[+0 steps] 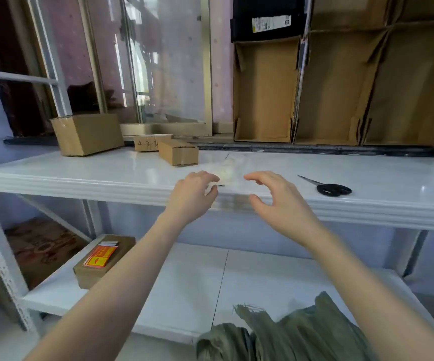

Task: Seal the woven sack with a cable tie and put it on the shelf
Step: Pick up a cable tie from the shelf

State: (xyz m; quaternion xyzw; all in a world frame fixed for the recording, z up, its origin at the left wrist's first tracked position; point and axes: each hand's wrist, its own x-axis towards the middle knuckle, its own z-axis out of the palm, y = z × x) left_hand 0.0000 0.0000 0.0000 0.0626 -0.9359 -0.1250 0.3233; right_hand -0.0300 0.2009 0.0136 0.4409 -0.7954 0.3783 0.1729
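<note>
The green woven sack (283, 332) stands below me at the bottom edge of the view, its frayed mouth open. Both arms reach over it to the upper white shelf (106, 175). My left hand (193, 196) hovers at the shelf's front edge with fingers curled over a blurred pale, see-through packet (230, 171); whether it touches the packet I cannot tell. My right hand (275, 201) is spread open just right of the packet, holding nothing. No cable tie can be made out.
Black-handled scissors (330, 188) lie on the shelf to the right. Three cardboard boxes (88, 132) sit at the back left. Open cartons (265, 95) stand behind. A box with a red label (101, 259) rests on the lower shelf (249, 277).
</note>
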